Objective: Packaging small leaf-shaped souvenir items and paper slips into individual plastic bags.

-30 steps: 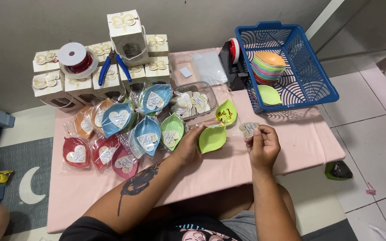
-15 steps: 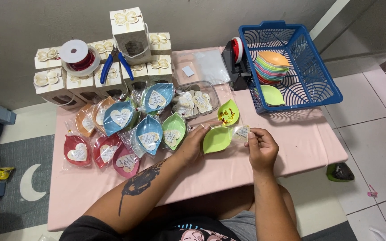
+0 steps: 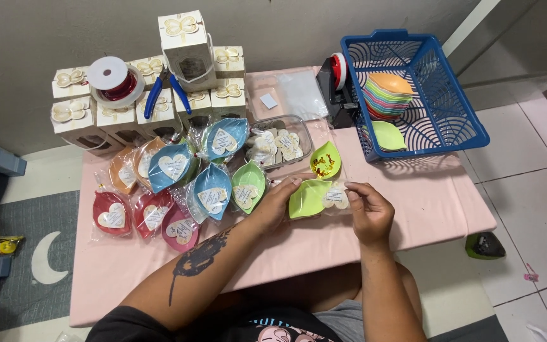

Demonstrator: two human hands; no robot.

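- The left hand (image 3: 278,201) and the right hand (image 3: 367,209) are holding a light green leaf-shaped dish (image 3: 308,198) over the pink tabletop (image 3: 438,202).
- The right fingers (image 3: 351,188) are pinching a pale heart tag (image 3: 335,197) on its rim.

— What sits along the far edge of the pink table (image 3: 413,221)?

— Cream gift boxes (image 3: 185,44) stacked at the far left, a spool of red ribbon (image 3: 112,79) and blue-handled pliers (image 3: 164,92) resting on them.

— And to the right?

— A blue basket (image 3: 457,120) holding stacked coloured dishes (image 3: 387,95), with what may be a tape dispenser (image 3: 335,79) just beside it.

— Nearer?

— Wrapped leaf dishes (image 3: 172,183) at left; a clear tray of heart tags (image 3: 276,145) behind.
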